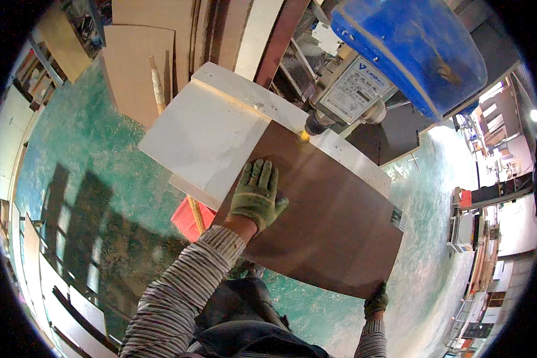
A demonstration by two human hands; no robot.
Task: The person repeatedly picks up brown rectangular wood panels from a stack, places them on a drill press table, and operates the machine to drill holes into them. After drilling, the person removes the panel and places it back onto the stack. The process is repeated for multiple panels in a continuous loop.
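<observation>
- Prob at lining-up / steadying step: holding brown panel [325,221] flat on white worktop [194,128], under L hand [258,197] & out to R hand [376,300]
- Pressing palm-down w/ gloved L hand, fingers straight & close together, aimed twd far edge, not gripping
- Touching near R corner of panel w/ gloved R hand; can't tell if pinching or just bracing, w/ fingers mostly hidden
- Sitting ahead & slightly R of L fingertips: dark chuck-like end [317,122] of blue-cased machine [409,51], w/ yellow tip [305,136] at panel's far edge; can't tell if touching
- For next move, prob need to square far edge to white strip [238,89] beyond L fingers, steering w/ R hand, pressing evenly w/ L & staying clear of tip
- Mind panel's near edge, apparently overhanging worktop betw both hands; could tip if let go at R
- Looking tight ahead of L fingers: machine, plus leaning boards [140,65] farther off L
- Looking roomier R of R fingers, over green floor [426,238]
- Watch red item [194,219] low, just L of L wrist
</observation>
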